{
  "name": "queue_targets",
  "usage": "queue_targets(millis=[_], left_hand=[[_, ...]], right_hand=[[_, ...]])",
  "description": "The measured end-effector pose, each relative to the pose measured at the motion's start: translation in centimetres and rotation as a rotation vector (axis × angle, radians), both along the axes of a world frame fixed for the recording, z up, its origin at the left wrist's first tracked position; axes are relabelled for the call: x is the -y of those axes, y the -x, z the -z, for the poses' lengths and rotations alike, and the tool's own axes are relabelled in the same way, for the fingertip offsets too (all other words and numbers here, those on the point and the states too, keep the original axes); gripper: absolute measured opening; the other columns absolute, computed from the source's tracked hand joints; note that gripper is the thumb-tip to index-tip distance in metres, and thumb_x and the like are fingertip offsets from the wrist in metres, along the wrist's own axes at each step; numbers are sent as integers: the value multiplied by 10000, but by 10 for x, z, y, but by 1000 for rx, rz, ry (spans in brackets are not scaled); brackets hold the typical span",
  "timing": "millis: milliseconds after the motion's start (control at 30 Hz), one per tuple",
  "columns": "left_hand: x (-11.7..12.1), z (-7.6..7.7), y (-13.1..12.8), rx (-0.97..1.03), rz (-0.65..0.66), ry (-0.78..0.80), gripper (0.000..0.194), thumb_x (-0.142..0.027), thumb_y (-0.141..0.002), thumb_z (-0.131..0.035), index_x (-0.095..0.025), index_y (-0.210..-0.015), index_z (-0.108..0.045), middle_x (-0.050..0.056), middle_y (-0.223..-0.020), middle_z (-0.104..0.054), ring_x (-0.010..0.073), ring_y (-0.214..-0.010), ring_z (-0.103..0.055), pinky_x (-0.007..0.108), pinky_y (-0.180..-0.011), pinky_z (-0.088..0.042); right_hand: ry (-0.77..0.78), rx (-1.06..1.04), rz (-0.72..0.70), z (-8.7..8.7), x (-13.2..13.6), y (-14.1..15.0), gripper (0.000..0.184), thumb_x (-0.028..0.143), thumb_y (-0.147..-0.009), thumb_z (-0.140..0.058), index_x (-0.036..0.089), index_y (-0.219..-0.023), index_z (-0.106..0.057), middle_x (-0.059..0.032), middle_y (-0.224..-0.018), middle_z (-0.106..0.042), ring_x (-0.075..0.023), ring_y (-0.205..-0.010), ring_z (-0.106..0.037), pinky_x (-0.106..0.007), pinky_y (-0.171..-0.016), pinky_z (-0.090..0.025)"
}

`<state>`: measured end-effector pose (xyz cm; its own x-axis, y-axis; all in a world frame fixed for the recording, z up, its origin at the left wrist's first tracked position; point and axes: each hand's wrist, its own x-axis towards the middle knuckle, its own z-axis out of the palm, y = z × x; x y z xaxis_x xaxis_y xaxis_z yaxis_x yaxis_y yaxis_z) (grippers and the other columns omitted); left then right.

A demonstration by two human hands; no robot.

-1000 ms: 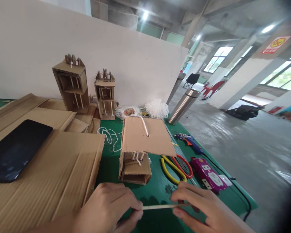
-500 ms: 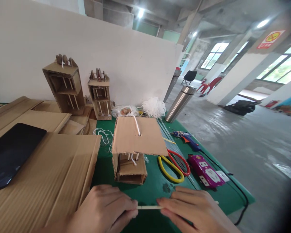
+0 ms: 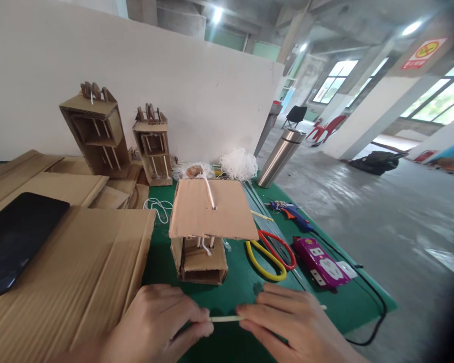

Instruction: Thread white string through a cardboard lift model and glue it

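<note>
My left hand (image 3: pixel 162 325) and my right hand (image 3: pixel 293 325) both pinch a thin wooden stick (image 3: pixel 225 318) held level just above the green mat (image 3: pixel 242 287) at the near edge. The stick's far end pokes out beyond my right hand. Just behind the hands stands a small cardboard box model (image 3: pixel 202 237) with a flat cardboard lid and white string running through a hole in it.
Yellow and red scissors (image 3: pixel 270 252), a purple power strip (image 3: pixel 320 262) with black cable and a blue glue gun (image 3: pixel 291 212) lie to the right. Cardboard sheets (image 3: pixel 71 272) with a black phone (image 3: pixel 17 237) lie left. Two cardboard towers (image 3: pixel 98 133) and a steel flask (image 3: pixel 278 159) stand behind.
My right hand has slid left along the stick toward my left hand, so less stick shows between them. The view has shifted slightly.
</note>
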<state>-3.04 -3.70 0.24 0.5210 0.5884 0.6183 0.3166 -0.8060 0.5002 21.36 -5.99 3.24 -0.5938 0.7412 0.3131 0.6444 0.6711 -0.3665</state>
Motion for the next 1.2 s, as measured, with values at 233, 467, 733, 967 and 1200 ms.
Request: queue_targets(millis=[233, 467, 733, 967, 1200], left_hand=[[0, -7, -2, -3, -1, 17, 279, -355, -1016, -516, -194, -805, -603, -57, -689, -731, 91, -549, -687, 180, -526, -487], [1, -9, 0, -36, -14, 15, 245, -365, -1009, -523, -200, -844, -596, -51, -686, -713, 107, -552, -681, 200, -530, -492], [2, -11, -1, -18, 8, 29, 184, -268, -1002, -537, -191, -852, -613, -40, -742, -741, 102, -591, -694, 193, -555, -510], [6, -13, -3, -54, -12, -7, 269, -294, -1035, -458, -198, -844, -623, -51, -737, -736, 118, -605, -701, 232, -568, -519], [6, -9, -2, -75, -18, -11, 257, -286, -1034, -454, -195, -844, -600, -45, -721, -710, 110, -591, -684, 222, -556, -505]], right_hand=[[27, -59, 2, 6, 0, 2, 332, 331, -1047, -436, 217, -918, -719, -1, -681, -677, -128, -606, -586, -235, -544, -407], [6, -62, -25, 4, -2, -1, 265, 311, -1035, -473, 208, -945, -700, 4, -696, -683, -129, -613, -588, -237, -549, -411], [-41, -100, -38, 3, -4, -7, 268, 296, -1032, -483, 193, -929, -709, -7, -694, -695, -125, -590, -583, -237, -535, -430], [-47, -98, -42, 8, -1, -19, 215, 270, -1020, -511, 200, -969, -708, -10, -715, -692, -134, -606, -580, -249, -537, -434], [-16, -71, -51, 6, -4, -24, 185, 267, -1018, -516, 209, -989, -689, -4, -711, -663, -135, -610, -579, -248, -531, -418]])
